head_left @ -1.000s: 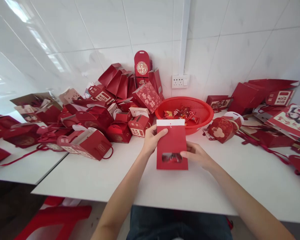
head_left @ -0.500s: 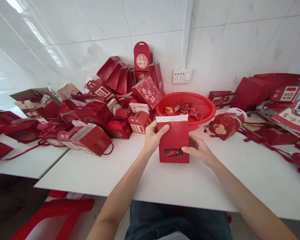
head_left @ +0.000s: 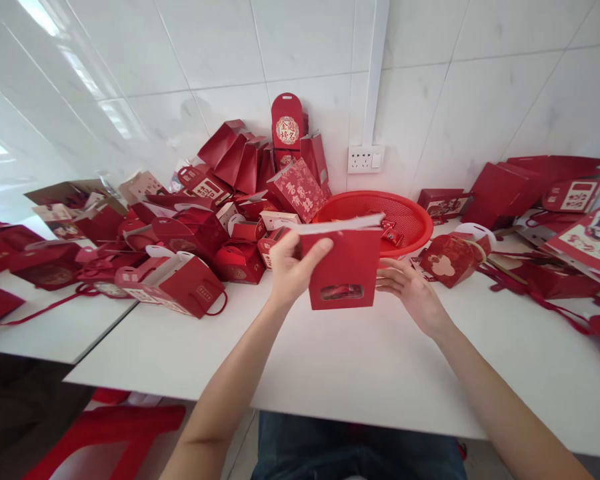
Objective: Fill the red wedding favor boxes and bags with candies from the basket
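A red paper gift bag with a white top edge is held up above the white table, tilted. Wrapped sweets show through the small window near its bottom. My left hand grips its upper left corner, thumb across the front. Close by the bag's right side is my right hand, fingers stretched and apart; whether the fingertips touch the bag I cannot tell. Behind the bag stands a red plastic basket with wrapped sweets in it, partly hidden by the bag.
A heap of red gift boxes covers the table's left and back. More red boxes and bags lie at the right, with a heart-patterned box beside the basket. A red stool stands below the table, left.
My left hand has lifted the bag off the table and tipped it, moving slightly left. My right hand has let go of the bag's lower right side and opened.
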A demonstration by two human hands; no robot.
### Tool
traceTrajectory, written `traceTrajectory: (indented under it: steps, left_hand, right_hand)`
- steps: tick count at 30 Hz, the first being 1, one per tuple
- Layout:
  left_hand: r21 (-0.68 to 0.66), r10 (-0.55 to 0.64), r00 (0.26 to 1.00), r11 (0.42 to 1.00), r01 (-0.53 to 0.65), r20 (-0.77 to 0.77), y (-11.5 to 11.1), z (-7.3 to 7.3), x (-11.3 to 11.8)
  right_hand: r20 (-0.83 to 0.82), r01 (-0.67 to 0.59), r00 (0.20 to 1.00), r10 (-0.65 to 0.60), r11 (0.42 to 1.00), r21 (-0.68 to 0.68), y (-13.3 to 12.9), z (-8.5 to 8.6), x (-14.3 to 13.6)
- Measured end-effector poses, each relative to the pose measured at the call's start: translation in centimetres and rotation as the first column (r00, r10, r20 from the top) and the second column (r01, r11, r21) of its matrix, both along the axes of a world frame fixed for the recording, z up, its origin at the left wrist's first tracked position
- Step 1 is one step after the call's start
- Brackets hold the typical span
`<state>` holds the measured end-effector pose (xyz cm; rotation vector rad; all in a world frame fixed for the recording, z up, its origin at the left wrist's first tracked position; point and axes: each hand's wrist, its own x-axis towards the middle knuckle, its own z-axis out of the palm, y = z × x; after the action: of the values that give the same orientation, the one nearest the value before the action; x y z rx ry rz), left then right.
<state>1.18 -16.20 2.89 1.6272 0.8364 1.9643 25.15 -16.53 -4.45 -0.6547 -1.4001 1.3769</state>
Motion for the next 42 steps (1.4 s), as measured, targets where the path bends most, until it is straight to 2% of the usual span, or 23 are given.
traceTrajectory:
  steps: [2, 3, 6, 8, 10, 13, 16, 20, 22, 27, 29, 32, 35, 36, 37, 39, 40, 42]
  left_hand:
    - [0.037, 0.056, 0.998, 0.998, -0.057, 0.017, 0.2, -0.5, 0.3]
    - [0.043, 0.045, 0.999, 0.998, -0.044, -0.016, 0.2, -0.8, 0.5]
    - [-0.015, -0.083, 0.979, 0.997, 0.081, -0.188, 0.5, -2.1, 1.0]
    - [-0.039, -0.119, 0.973, 0.993, 0.113, -0.199, 0.9, -2.9, 1.2]
    - [-0.027, -0.112, 0.976, 0.994, 0.109, -0.189, 1.3, -3.8, 1.4]
    - [0.015, -0.085, 0.961, 0.996, 0.092, -0.264, 1.8, -5.2, 1.5]
    - [0.148, 0.019, 0.942, 0.988, 0.033, -0.335, 1.8, -6.2, 1.5]
    - [0.316, 0.185, 0.91, 0.947, -0.064, -0.371, 1.3, -6.0, 0.9]
    - [0.294, 0.145, 0.925, 0.955, -0.038, -0.351, 1.1, -5.6, 0.6]
    - [0.11, -0.068, 0.975, 0.99, 0.093, -0.211, 0.9, -4.9, 0.2]
    - [0.025, -0.104, 0.979, 0.994, 0.11, -0.176, 1.0, -4.9, 0.2]
    - [-0.097, -0.149, 0.977, 0.986, 0.136, -0.149, 1.1, -4.8, 0.3]
    - [-0.109, -0.167, 0.977, 0.982, 0.153, -0.136, 1.0, -4.7, 0.3]
    - [-0.1, -0.171, 0.975, 0.982, 0.158, -0.144, 1.0, -4.7, 0.3]
    - [-0.095, -0.175, 0.972, 0.982, 0.161, -0.159, 1.0, -4.7, 0.2]
    - [-0.113, -0.197, 0.96, 0.978, 0.178, -0.197, 1.1, -4.6, 0.0]
    - [-0.135, -0.22, 0.953, 0.972, 0.195, -0.208, 1.1, -4.6, -0.2]
    - [-0.186, -0.289, 0.934, 0.95, 0.253, -0.208, 1.4, -4.6, -0.5]
  right_hand:
    - [0.014, 0.038, 0.999, -0.038, 0.999, 0.017, -0.1, -0.1, -0.2]
    - [0.023, 0.051, 0.998, -0.052, 0.998, 0.03, -0.1, -0.1, -0.4]
    - [0.056, 0.069, 0.996, -0.072, 0.996, 0.056, -0.2, -0.1, -0.7]
    - [0.069, 0.074, 0.995, -0.078, 0.996, 0.058, -0.2, -0.1, -0.8]
    - [0.073, 0.081, 0.994, -0.086, 0.995, 0.065, -0.2, -0.1, -0.8]
    - [0.1, 0.096, 0.99, -0.103, 0.992, 0.078, -0.3, -0.3, -0.9]
    - [0.152, 0.136, 0.977, -0.151, 0.985, 0.101, -0.4, -0.7, -1.2]
    - [0.211, 0.185, 0.952, -0.223, 0.965, 0.188, -0.3, -1.3, -1.5]
    - [0.228, 0.193, 0.942, -0.247, 0.953, 0.234, -0.2, -1.6, -1.6]
    - [0.236, 0.236, 0.912, -0.334, 0.901, 0.364, -0.5, -1.2, -1.6]
    - [0.186, 0.279, 0.899, -0.396, 0.847, 0.453, -1.0, -0.4, -1.7]
    - [0.091, 0.364, 0.864, -0.495, 0.739, 0.567, -2.2, 2.1, -1.9]
    - [0.038, 0.402, 0.828, -0.559, 0.64, 0.655, -3.3, 5.4, -2.3]
    - [0.065, 0.372, 0.827, -0.559, 0.63, 0.682, -3.5, 6.6, -2.5]
    - [0.134, 0.305, 0.834, -0.536, 0.649, 0.697, -3.5, 7.7, -2.7]
    - [0.402, 0.055, 0.822, -0.403, 0.759, 0.649, -3.0, 9.8, -3.1]
    - [0.542, -0.08, 0.774, -0.327, 0.8, 0.595, -2.5, 10.7, -3.4]
    - [0.763, -0.306, 0.608, -0.219, 0.822, 0.48, -1.1, 12.2, -4.0]
